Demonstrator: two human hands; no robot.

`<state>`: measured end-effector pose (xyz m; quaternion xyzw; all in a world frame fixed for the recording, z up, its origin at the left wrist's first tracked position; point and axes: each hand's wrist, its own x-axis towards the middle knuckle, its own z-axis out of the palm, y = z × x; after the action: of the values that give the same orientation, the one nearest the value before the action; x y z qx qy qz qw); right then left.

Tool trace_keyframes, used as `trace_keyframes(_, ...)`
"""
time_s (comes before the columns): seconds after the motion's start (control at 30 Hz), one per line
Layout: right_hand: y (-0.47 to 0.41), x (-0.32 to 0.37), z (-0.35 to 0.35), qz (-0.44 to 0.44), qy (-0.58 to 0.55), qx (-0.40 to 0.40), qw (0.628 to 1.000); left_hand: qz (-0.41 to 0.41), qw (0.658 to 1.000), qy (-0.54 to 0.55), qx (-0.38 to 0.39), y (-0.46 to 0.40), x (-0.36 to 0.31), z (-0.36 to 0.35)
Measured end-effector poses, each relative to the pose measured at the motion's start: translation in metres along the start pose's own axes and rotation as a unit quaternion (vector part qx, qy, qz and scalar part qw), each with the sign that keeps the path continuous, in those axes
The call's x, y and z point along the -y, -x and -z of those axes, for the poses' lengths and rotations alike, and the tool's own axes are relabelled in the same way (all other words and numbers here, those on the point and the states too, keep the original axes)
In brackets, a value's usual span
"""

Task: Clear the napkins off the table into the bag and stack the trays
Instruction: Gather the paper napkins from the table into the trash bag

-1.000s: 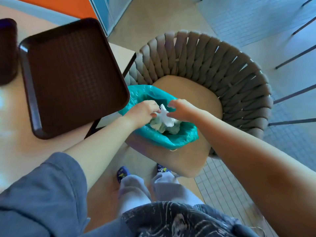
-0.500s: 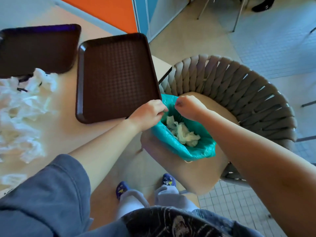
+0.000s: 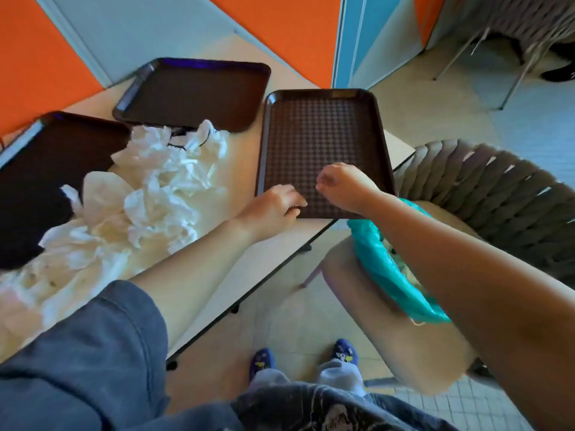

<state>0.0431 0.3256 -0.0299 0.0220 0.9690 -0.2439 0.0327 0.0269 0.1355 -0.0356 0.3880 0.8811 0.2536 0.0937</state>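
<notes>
Head view: left hand (image 3: 273, 206) rests w/ loosely curled fingers on the near rim of the closest tray (image 3: 323, 144), gripping nothing clearly; right hand (image 3: 342, 185) hovers over that tray, fingers curled together, empty. Teal bag (image 3: 379, 269) sits on the chair (image 3: 497, 194) at 4 o'clock w/ crumpled napkins inside. Napkin pile (image 3: 149, 197) lies on the table (image 3: 249, 262) at 9 o'clock, two more trays (image 3: 193, 91) at 10–11; no legible writing.

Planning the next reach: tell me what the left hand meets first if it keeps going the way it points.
The left hand points toward the right, at the near edge of the nearest tray. That tray's rim looks first in line, already at the fingertips; depth is uncertain from one view.
</notes>
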Motion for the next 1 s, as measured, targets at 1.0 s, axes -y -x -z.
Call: trace_keyframes(1.0,-0.002,0.193,-0.173,0.138,0.052,0.167,0.975,0.229,0.972,0.051,0.021,0.177,0.167,0.042)
